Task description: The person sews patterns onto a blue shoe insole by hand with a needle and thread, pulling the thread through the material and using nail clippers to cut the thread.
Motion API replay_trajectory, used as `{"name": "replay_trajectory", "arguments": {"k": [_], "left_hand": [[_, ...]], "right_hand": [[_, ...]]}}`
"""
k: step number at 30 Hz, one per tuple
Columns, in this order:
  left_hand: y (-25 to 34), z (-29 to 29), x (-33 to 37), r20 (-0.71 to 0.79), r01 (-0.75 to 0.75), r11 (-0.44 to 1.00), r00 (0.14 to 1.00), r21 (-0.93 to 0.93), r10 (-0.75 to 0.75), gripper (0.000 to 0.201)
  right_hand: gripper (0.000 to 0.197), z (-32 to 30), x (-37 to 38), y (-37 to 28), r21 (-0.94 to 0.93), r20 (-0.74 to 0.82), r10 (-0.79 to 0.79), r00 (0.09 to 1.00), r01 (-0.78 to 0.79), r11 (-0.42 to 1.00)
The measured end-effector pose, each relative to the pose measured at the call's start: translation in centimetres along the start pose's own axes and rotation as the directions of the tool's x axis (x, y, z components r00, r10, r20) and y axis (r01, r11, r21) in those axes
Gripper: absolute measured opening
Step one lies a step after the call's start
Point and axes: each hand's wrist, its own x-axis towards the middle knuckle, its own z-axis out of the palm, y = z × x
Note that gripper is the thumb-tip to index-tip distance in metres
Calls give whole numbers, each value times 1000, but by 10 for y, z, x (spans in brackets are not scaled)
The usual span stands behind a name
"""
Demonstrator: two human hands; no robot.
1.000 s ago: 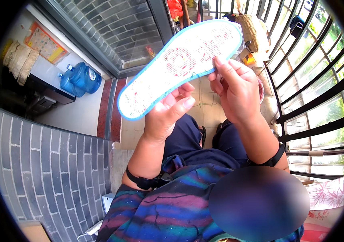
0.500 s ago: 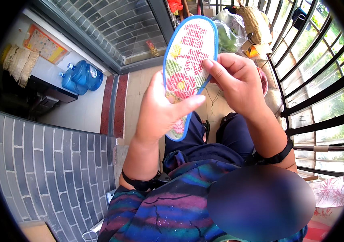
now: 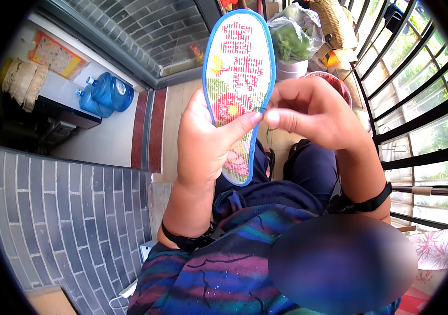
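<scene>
- Left hand (image 3: 203, 147) wrapped around embroidered insole (image 3: 238, 84), thumb pressed across its stitched face, lower half hidden behind palm.
- Insole held upright above lap, blue-bound edge, cross-stitch in red, pink, yellow, green.
- Right hand (image 3: 313, 113) pinched closed at insole's right edge; needle or thread between fingertips too small to make out.
- Beyond: clear plastic bag (image 3: 295, 37) of greens, woven basket (image 3: 334, 21), blue water jugs (image 3: 106, 93), grey brick wall (image 3: 56, 210).
- Lower right blurred out.

hands working an embroidered insole
the left hand (image 3: 203, 149) is holding the blue-edged embroidered insole (image 3: 238, 79) upright, thumb lying across its front, while the right hand (image 3: 313, 113) is pinching at its right edge.
</scene>
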Motion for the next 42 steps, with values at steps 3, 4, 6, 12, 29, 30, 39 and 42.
{"name": "replay_trajectory", "arguments": {"k": [3, 4, 6, 12, 29, 30, 39, 42], "left_hand": [[0, -2, -1, 5, 41, 999, 999, -35, -41, 40], [-1, -3, -2, 5, 51, 998, 999, -44, -50, 40], [-1, -3, -2, 10, 64, 996, 998, -67, -64, 40], [-4, -1, -3, 15, 89, 991, 996, -99, -88, 42], [-1, 5, -5, 46, 106, 982, 994, -158, -100, 42], [-1, 4, -4, 49, 102, 981, 994, -167, -95, 42], [-11, 7, 1, -20, 46, 970, 998, -237, -52, 39], [-9, 5, 0, -40, 45, 973, 998, -226, -56, 39]], "right_hand": [[17, -1, -3, 5, -154, -76, 4, 997, -15, 988], [16, 0, -3, 4, -174, -116, 30, 993, -50, 984], [12, 3, -1, -6, -274, -163, -43, 986, -3, 962], [9, 12, 0, -12, -610, -225, -404, 886, 196, 768], [11, 12, 1, 0, -665, -251, -557, 792, 276, 693], [11, 12, 1, 0, -646, -255, -553, 793, 286, 708], [10, 14, 1, 0, -595, -243, -563, 790, 338, 730], [22, 15, -1, 6, -489, -324, -525, 787, 336, 805]]}}
